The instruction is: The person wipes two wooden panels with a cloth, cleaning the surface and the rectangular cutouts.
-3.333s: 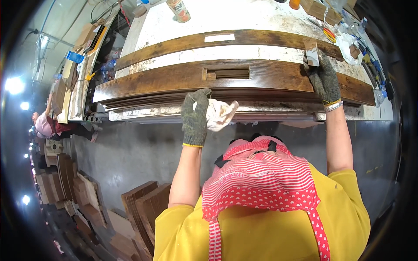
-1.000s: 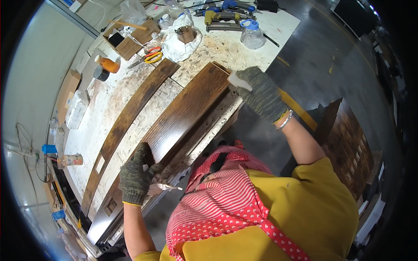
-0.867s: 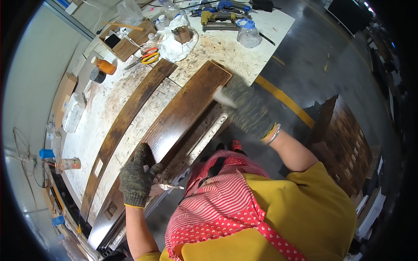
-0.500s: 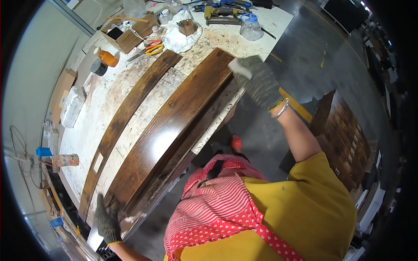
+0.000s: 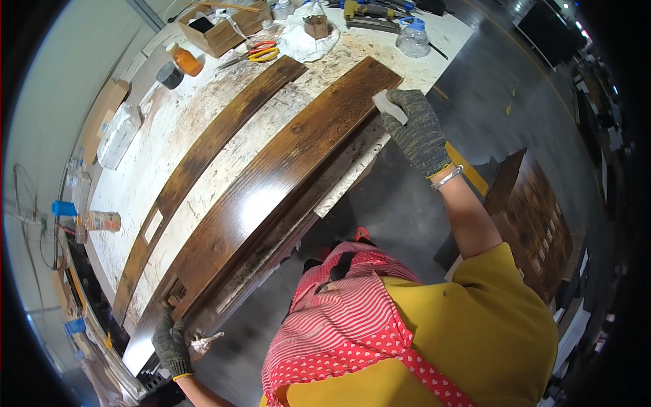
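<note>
A long dark-brown wooden board (image 5: 271, 169) with a glossy face lies slantwise along the worktable's near edge. At its far right end my gloved right hand (image 5: 419, 132) is closed around a folded white cloth (image 5: 390, 107), which touches or hovers just over the board's corner. My gloved left hand (image 5: 171, 344) grips the board's near left end, with fingertips beside a slot (image 5: 176, 292); its palm side is hidden. Next to that hand hangs a crumpled white rag (image 5: 205, 344); what supports it is unclear. A narrower curved wooden strip (image 5: 210, 139) with a rectangular cutout lies beyond the board.
On the stained white table (image 5: 156, 125) stand an orange bottle (image 5: 184, 60), a dark jar (image 5: 169, 76), red-and-yellow-handled scissors (image 5: 261, 51), a cardboard box (image 5: 224, 37) and a clear blue-capped bottle (image 5: 412, 39). A brown wooden panel (image 5: 532, 217) stands to the right.
The view has shifted. My left hand's fingers have come up against the slot at the board's near end, which now shows. The right hand stays at the far end with the cloth.
</note>
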A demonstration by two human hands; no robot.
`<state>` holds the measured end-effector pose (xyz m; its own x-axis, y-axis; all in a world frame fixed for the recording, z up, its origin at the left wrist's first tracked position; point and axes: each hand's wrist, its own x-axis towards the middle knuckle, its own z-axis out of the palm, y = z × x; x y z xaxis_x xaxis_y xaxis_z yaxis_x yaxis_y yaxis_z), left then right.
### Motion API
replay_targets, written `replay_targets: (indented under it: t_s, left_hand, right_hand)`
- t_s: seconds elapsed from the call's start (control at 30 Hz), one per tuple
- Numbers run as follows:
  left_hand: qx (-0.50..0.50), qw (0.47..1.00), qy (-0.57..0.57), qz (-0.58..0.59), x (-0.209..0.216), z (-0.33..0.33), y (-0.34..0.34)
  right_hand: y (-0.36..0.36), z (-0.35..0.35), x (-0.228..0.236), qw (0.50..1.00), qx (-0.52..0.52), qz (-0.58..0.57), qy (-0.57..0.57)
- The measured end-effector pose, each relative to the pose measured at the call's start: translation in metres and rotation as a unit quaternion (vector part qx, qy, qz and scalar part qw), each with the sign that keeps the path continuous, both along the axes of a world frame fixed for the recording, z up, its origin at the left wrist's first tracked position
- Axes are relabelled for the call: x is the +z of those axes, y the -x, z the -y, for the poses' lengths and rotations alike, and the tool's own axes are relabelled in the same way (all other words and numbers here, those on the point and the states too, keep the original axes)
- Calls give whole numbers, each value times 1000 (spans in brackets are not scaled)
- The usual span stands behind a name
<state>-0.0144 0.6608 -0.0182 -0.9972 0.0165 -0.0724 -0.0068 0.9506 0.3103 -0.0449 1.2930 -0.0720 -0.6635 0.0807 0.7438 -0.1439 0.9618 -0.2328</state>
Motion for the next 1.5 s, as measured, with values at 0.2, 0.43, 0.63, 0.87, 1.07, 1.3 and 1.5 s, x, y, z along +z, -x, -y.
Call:
replay_targets:
  t_s: [0.2,0.43,0.63,0.87,1.07,1.3,1.5]
  left_hand:
    - [6,999,30,-10,-7,6,-1]
    - [26,999,-18,-31,-5,-3,-6]
    - [27,999,27,9,11,-6,-3]
    - [12,937,-290,-194,65,25,48]
    - [-102,910,-364,-170,75,-13,135]
    - [-264,914,-283,-119,87,-196,238]
    - [-338,929,-1,-152,51,-397,358]
  right_hand:
    - [-19,83,-36,992,109,47,30]
    - [-10,46,11,980,106,84,145]
    - [-27,89,-5,993,50,105,33]
    - [-48,99,12,704,305,117,631]
    - [-64,27,28,472,324,31,819]
    - [-26,-70,20,625,146,-62,764]
    - [46,-151,-18,887,123,103,434]
